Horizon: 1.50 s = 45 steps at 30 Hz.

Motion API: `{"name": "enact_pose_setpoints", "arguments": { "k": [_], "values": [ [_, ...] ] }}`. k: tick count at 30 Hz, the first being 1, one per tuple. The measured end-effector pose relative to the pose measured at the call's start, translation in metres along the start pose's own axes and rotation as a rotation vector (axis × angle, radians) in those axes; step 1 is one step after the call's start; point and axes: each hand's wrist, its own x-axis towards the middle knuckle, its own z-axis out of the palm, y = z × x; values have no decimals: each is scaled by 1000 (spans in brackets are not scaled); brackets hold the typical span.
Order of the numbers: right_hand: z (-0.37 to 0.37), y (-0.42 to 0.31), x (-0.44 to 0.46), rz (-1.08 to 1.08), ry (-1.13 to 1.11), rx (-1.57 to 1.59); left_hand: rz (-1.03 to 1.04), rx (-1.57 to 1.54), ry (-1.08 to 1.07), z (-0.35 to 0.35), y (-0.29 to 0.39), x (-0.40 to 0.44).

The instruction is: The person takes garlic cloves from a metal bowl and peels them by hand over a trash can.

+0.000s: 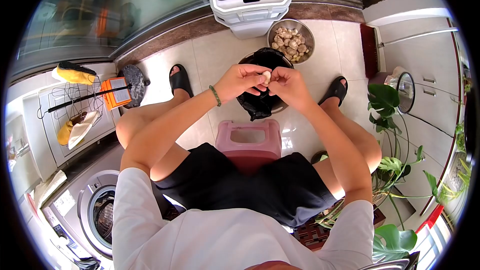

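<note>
In the head view, at upper centre of the frame: pinching a small pale piece [267, 77], probably garlic though partly covered, between curled fingertips of left hand [238, 81] and right hand [289, 87]. Poised over a black bag [256, 110], just below and left of a metal bowl [310, 39] holding garlic bulbs [290, 43].

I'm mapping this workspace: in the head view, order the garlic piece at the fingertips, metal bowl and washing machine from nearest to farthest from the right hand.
1. Garlic piece: at the fingertips, just left of the right hand.
2. Metal bowl: on the floor ahead.
3. Washing machine: back on the person's left.
</note>
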Motion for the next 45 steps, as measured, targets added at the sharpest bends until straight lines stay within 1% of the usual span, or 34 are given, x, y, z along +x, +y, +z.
{"name": "enact_pose_setpoints", "arguments": {
  "k": [2, 4, 6, 13, 17, 20, 22, 23, 25, 26, 28, 29, 31, 32, 34, 37, 38, 40, 41, 43, 45],
  "values": [
    [-2, -5, 0, 41, -7, 31, -8, -7, -10, 0, 1, 0],
    [-3, -5, 1, 82, -14, 61, -70, 13, -30, -1, 2, 1],
    [-6, -4, 2, 132, -21, 115, -91, 25, -40, -2, 5, 1],
    [-14, 8, 7, 39, -19, -14, -212, 49, -75, -4, 7, 1],
    [-24, 7, 12, 46, 80, -35, -215, 42, -94, -4, 10, -1],
    [-27, 8, 13, 65, 131, -46, -213, -21, -124, -5, 10, -2],
    [-26, 3, 12, 83, 127, -191, -166, -199, -191, -8, 6, -1],
    [-24, 0, 10, 83, 127, -191, -166, -200, -190, -9, 5, -1],
    [-18, -6, 4, -38, 96, -496, -152, -321, -238, -11, 4, 0],
    [-17, -7, 3, -38, 95, -496, -152, -322, -237, -12, 3, 0],
    [-15, -10, 2, -182, 70, -459, -157, -415, -240, -13, 1, 2],
    [-13, -12, 0, -182, 70, -459, -157, -416, -240, -13, 0, 2],
    [-6, -17, -2, -356, 133, -324, -157, -421, -209, -12, 1, 1],
    [-3, -22, -4, -356, 133, -324, -157, -422, -209, -11, 2, 1],
    [1, -30, -6, -491, 152, -382, -146, -373, -149, -9, 2, 1],
    [5, -25, -6, -498, 162, -440, -117, -311, -105, -9, -3, 5],
    [5, -24, -6, -497, 165, -440, -119, -309, -107, -8, -4, 6],
    [4, -23, -5, -421, 171, -434, 10, -135, -34, -5, -6, 6],
    [4, -23, -5, -422, 173, -434, 10, -133, -35, -4, -7, 6],
    [4, -24, -6, -352, 187, -442, 96, -24, -12, -3, -8, 7],
    [4, -21, -5, -353, 197, -461, 126, -11, 8, 0, -9, 7]
  ]
}}
